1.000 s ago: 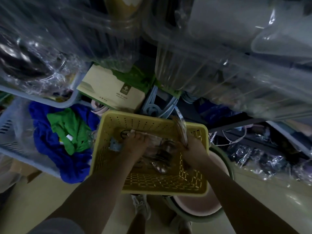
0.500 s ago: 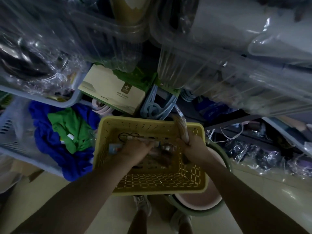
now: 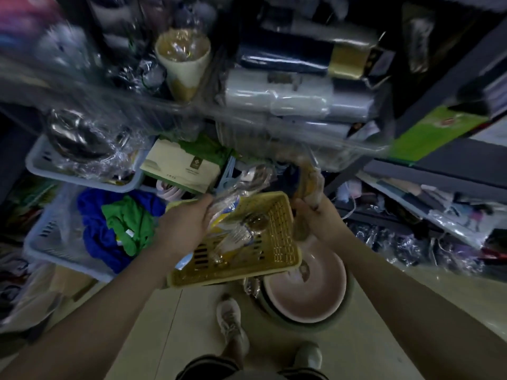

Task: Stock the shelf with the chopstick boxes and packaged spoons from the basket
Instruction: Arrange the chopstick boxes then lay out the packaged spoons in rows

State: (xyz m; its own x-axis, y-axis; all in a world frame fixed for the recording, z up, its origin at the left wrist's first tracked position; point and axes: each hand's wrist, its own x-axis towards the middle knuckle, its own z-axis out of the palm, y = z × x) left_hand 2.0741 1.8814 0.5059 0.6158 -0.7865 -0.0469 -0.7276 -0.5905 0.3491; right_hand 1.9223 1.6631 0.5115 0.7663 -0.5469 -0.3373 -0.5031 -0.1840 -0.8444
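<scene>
Basket (image 3: 277, 237): yellow perforated plastic, tilted, between both hands above the floor, in front of the shelf (image 3: 428, 171). Holds clear-wrapped spoons (image 3: 233, 234) and a dark-topped pack, contents blurred. Pink basin (image 3: 307, 286) nested in a green one, partly under the basket's right corner. White crate (image 3: 46, 237), left: blue and green cloth. Left hand (image 3: 183, 229) grasps a crinkled clear spoon pack (image 3: 236, 187) over the basket's far rim. Right hand (image 3: 315, 218) clasps a long clear-wrapped brownish pack (image 3: 308, 176), standing up beside the basket.
</scene>
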